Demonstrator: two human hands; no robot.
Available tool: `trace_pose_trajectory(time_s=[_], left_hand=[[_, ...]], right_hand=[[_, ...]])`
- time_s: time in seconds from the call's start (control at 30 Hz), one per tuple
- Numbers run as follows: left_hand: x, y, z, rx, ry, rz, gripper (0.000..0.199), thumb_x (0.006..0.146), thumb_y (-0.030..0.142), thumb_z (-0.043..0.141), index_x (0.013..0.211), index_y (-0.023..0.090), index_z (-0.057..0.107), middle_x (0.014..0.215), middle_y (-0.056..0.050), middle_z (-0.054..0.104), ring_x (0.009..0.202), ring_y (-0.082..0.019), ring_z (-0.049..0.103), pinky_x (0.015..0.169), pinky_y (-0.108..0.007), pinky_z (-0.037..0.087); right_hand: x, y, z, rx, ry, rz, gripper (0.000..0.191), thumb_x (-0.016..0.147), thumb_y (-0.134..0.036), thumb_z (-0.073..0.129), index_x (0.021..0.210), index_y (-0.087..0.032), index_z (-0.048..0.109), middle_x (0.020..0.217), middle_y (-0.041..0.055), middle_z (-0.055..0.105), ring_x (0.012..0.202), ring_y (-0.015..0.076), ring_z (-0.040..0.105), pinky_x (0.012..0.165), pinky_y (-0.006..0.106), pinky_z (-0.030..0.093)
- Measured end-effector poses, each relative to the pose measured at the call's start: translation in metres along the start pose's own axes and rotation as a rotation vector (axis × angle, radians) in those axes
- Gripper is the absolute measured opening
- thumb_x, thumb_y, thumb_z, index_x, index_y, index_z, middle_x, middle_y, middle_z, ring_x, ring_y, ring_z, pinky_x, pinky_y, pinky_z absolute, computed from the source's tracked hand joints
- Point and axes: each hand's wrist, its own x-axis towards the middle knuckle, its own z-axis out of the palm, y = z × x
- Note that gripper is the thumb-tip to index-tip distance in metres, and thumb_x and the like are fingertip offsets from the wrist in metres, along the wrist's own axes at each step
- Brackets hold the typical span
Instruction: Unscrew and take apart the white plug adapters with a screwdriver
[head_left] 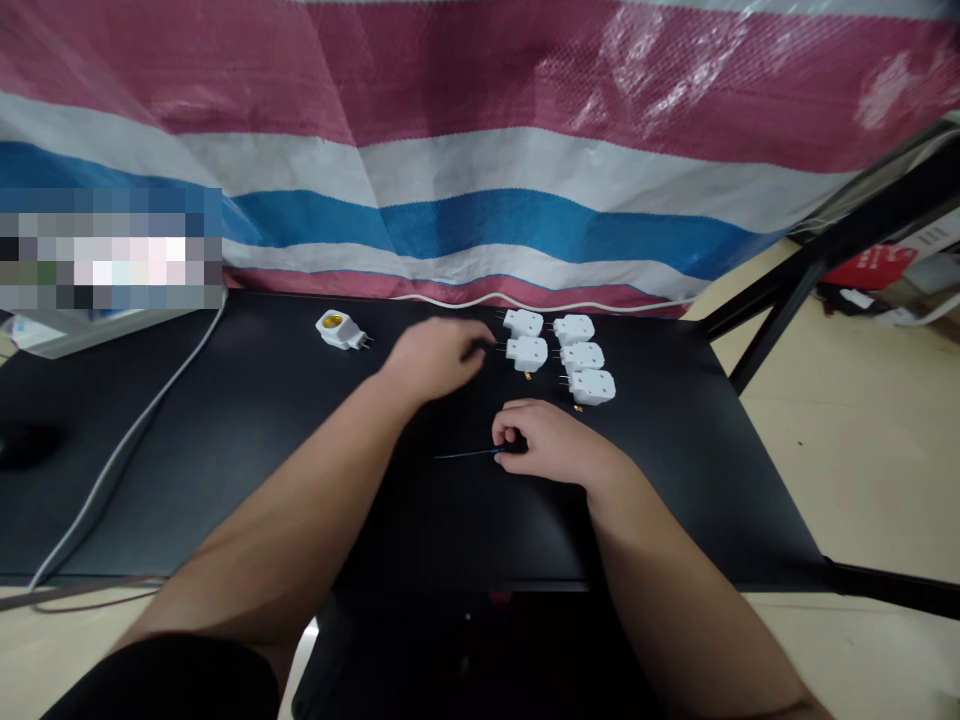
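My right hand (547, 440) is closed around the dark handle of a thin screwdriver (465, 455), its shaft pointing left just above the black table. My left hand (439, 358) reaches over the table with its fingers bent and thumb and forefinger apart; nothing shows between them. Its fingertips are just left of a white plug-in lamp socket (527, 353). Several similar white sockets (582, 357) lie in two columns, prongs to the left. Another white lamp socket (337, 329) lies left of my left hand, its brass-coloured inside facing up. Small brass pieces (528, 376) lie near the columns.
The black table (675, 480) has a grey cable (142, 425) running across its left side and a dark rounded object (22, 443) at its left edge. A striped plastic sheet (465, 160) hangs behind. Black metal bars (810, 270) rise at the right.
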Motion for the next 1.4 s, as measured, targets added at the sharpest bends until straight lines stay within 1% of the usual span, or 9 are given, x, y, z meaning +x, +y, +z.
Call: trace_pose_trajectory(time_s=[0.17,0.27,0.33,0.57,0.77,0.9,1.07,1.2,1.4], left_hand=[[-0.009,-0.065,-0.064,0.380,0.352,-0.389,0.048,0.076,0.028,0.084,0.124,0.024,0.078,0.134,-0.019,0.065,0.136,-0.050,0.050,0.116,-0.072,0.037],[-0.018,-0.098,-0.068,0.387,0.228,-0.498,0.053,0.079,0.042,0.084,0.127,0.020,0.075,0.135,-0.022,0.066,0.138,-0.051,0.050,0.116,-0.076,0.037],[-0.023,-0.108,-0.058,0.392,0.150,-0.460,0.035,0.082,0.036,0.079,0.113,0.019,0.079,0.122,-0.021,0.071,0.132,-0.047,0.056,0.118,-0.069,0.040],[-0.028,-0.077,-0.007,0.260,0.192,-0.260,0.033,0.075,0.012,0.068,0.104,0.022,0.079,0.115,-0.017,0.069,0.128,-0.041,0.058,0.122,-0.063,0.039],[-0.038,-0.052,0.010,-0.050,0.486,-0.351,0.040,0.068,0.008,0.074,0.105,0.021,0.074,0.112,-0.013,0.060,0.104,-0.031,0.064,0.102,-0.052,0.056],[-0.037,-0.040,0.010,-0.560,0.593,-0.379,0.034,0.073,0.019,0.079,0.105,0.024,0.068,0.100,-0.004,0.063,0.091,-0.021,0.066,0.088,-0.038,0.061],[-0.034,-0.016,0.003,-1.357,0.310,-0.547,0.032,0.078,0.027,0.074,0.108,0.019,0.067,0.103,-0.009,0.075,0.100,-0.026,0.079,0.083,-0.031,0.068],[-0.037,-0.008,-0.001,-1.510,0.043,-0.604,0.045,0.073,0.019,0.067,0.116,0.010,0.071,0.106,-0.019,0.079,0.100,-0.030,0.082,0.081,-0.029,0.069],[-0.041,-0.013,-0.002,-1.576,-0.081,-0.499,0.046,0.067,0.011,0.067,0.112,0.016,0.070,0.101,-0.014,0.081,0.091,-0.027,0.083,0.075,-0.029,0.068]], right_hand=[[-0.001,-0.001,-0.001,0.011,-0.021,0.028,0.014,0.083,-0.013,0.075,0.081,-0.021,0.064,0.088,-0.0010,0.060,0.079,0.0143,0.056,0.074,0.030,0.042],[0.000,-0.001,-0.001,0.004,-0.021,0.018,0.014,0.083,-0.014,0.075,0.082,-0.021,0.064,0.088,-0.0012,0.059,0.079,0.0143,0.056,0.074,0.030,0.042],[0.000,-0.001,-0.001,-0.001,-0.022,0.012,0.014,0.083,-0.014,0.076,0.082,-0.021,0.064,0.089,-0.0013,0.059,0.079,0.0141,0.055,0.075,0.030,0.042],[-0.001,0.003,-0.002,0.024,-0.019,0.017,0.012,0.083,-0.014,0.076,0.084,-0.021,0.066,0.090,-0.0013,0.059,0.076,0.0129,0.055,0.072,0.029,0.043],[-0.007,0.007,-0.014,0.185,0.041,0.046,0.008,0.088,-0.021,0.075,0.088,-0.022,0.067,0.084,-0.0011,0.063,0.074,0.0139,0.057,0.071,0.030,0.046],[-0.010,0.007,-0.021,0.311,0.205,0.075,0.012,0.096,-0.032,0.071,0.095,-0.022,0.065,0.083,-0.0005,0.065,0.075,0.0158,0.060,0.070,0.032,0.047],[-0.008,0.009,-0.025,0.286,0.401,0.140,0.021,0.106,-0.042,0.058,0.101,-0.023,0.066,0.079,-0.0004,0.061,0.068,0.0158,0.056,0.067,0.033,0.045],[-0.004,0.013,-0.025,0.226,0.463,0.172,0.029,0.108,-0.045,0.054,0.099,-0.021,0.068,0.074,-0.0001,0.059,0.070,0.0175,0.057,0.069,0.033,0.045],[-0.002,0.015,-0.021,0.225,0.551,0.130,0.033,0.104,-0.051,0.061,0.093,-0.021,0.071,0.083,0.0026,0.068,0.075,0.0182,0.058,0.070,0.032,0.044]])
